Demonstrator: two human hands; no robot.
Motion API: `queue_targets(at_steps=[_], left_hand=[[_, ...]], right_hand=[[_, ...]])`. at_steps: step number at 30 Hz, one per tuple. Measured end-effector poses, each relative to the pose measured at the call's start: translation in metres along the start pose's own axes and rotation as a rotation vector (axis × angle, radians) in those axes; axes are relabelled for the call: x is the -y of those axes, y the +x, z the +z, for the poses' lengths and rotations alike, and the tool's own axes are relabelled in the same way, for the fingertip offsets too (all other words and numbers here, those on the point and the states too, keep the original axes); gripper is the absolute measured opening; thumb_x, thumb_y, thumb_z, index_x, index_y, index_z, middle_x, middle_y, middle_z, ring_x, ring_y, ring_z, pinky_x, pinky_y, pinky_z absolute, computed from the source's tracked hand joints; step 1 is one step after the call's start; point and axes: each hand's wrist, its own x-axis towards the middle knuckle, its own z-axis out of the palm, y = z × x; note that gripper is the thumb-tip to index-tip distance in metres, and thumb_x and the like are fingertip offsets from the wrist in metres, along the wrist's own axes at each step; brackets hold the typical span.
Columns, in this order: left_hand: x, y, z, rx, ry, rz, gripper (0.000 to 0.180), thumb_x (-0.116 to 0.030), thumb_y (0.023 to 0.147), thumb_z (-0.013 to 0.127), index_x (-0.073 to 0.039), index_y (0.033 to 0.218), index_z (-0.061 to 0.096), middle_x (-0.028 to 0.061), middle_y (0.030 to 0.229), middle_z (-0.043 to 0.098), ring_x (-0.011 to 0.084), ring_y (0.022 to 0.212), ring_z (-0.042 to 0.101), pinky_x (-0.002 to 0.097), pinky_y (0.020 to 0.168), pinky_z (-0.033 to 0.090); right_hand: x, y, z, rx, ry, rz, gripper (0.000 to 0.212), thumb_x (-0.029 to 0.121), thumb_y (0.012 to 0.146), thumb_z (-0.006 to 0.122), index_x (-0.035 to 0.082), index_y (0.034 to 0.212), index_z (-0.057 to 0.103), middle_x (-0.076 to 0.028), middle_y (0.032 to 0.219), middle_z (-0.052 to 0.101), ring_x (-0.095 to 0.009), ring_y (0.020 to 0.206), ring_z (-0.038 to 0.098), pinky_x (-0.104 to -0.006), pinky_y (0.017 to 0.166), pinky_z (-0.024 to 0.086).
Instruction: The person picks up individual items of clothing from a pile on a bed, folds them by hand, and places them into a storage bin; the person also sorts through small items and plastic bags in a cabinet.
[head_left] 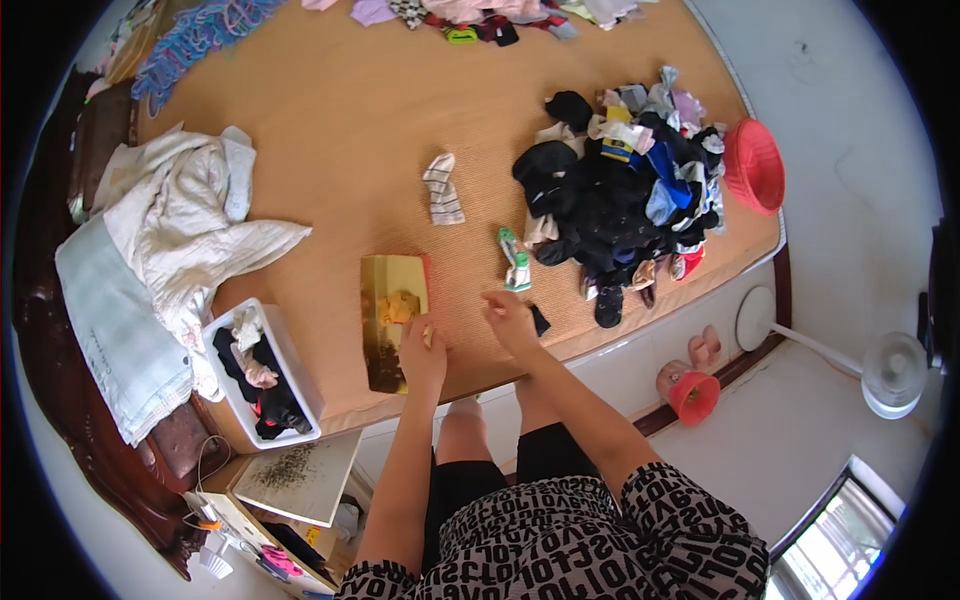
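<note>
A shallow rectangular box (372,350), golden inside with a red right edge, rests near the front of the bed. A crumpled yellow sock-like cloth (398,307) lies in it. My left hand (424,356) is over the box's right side, just below that cloth, fingers loosely bent and apart. To its right, my right hand (510,322) hovers above the mat, fingers partly spread and holding nothing visible. Just beyond it lies a green and white sock (515,262). A small black cloth (540,320) is beside it, and a striped sock (443,190) lies farther away.
A large heap of mixed socks (600,210) spreads at right, beside a red basket (754,166). At left are a white bin (312,400) holding clothes and a crumpled white blanket (180,200). A white fan (893,375) stands on the floor, right.
</note>
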Motion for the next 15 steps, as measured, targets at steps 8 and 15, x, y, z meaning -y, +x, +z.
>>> queue_targets(at_steps=[8, 15], left_hand=[[-0.03, 0.07, 0.074, 0.16, 0.008, 0.143, 0.02, -0.004, 0.079, 0.059, -0.009, 0.099, 0.06, 0.0156, 0.107, 0.055, 0.0309, 0.093, 0.057, 0.0352, 0.074, 0.049], [-0.03, 0.153, 0.126, 0.178, 0.378, 0.049, 0.04, -0.012, 0.079, 0.063, -0.017, 0.118, 0.056, 0.0225, 0.138, 0.031, 0.0418, 0.125, 0.03, 0.0466, 0.098, 0.037]], right_hand=[[-0.001, 0.125, -0.14, -0.278, -0.456, -0.41, 0.02, 0.003, 0.072, 0.06, 0.005, 0.091, 0.064, -0.013, 0.097, 0.06, -0.032, 0.092, 0.056, -0.0383, 0.078, 0.047], [-0.034, 0.181, -0.183, -0.102, -0.894, -0.432, 0.024, 0.018, 0.07, 0.064, 0.011, 0.092, 0.066, -0.008, 0.112, 0.056, -0.027, 0.107, 0.05, -0.0372, 0.086, 0.046]])
